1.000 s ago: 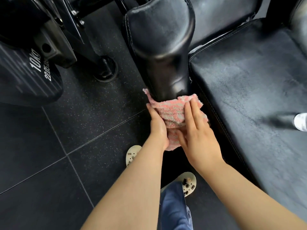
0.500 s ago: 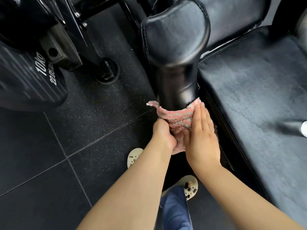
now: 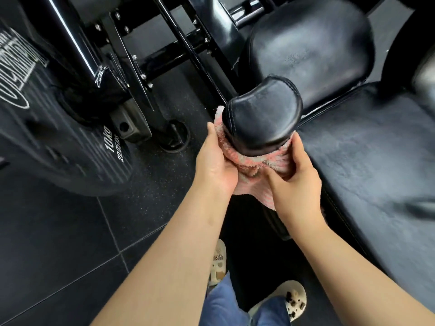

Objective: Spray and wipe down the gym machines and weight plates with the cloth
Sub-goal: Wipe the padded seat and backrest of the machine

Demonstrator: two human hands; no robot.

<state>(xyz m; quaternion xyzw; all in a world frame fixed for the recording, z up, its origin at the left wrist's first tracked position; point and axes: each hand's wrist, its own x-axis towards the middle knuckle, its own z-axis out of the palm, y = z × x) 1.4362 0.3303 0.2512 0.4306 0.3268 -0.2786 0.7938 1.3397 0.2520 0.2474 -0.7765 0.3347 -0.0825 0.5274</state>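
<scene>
A pink and white cloth (image 3: 249,171) is wrapped around the upright black leather pad (image 3: 262,115) of a gym machine, just below its rounded top. My left hand (image 3: 215,164) holds the cloth against the pad's left side. My right hand (image 3: 293,174) grips the cloth on the right side, thumb pressed into the folds. A loose end of the cloth hangs below my right wrist. A black 10 kg weight plate (image 3: 54,147) sits on the machine at the left.
A wide black bench seat (image 3: 367,158) lies to the right, with a rounded black pad (image 3: 313,45) behind it. Black steel frame bars (image 3: 179,43) and a round foot (image 3: 174,137) stand on the dark rubber floor. My feet in pale clogs (image 3: 290,300) are below.
Both hands have slid the cloth up the upright pad, from low on its shaft to just under its top. The view has tilted down over the pad.
</scene>
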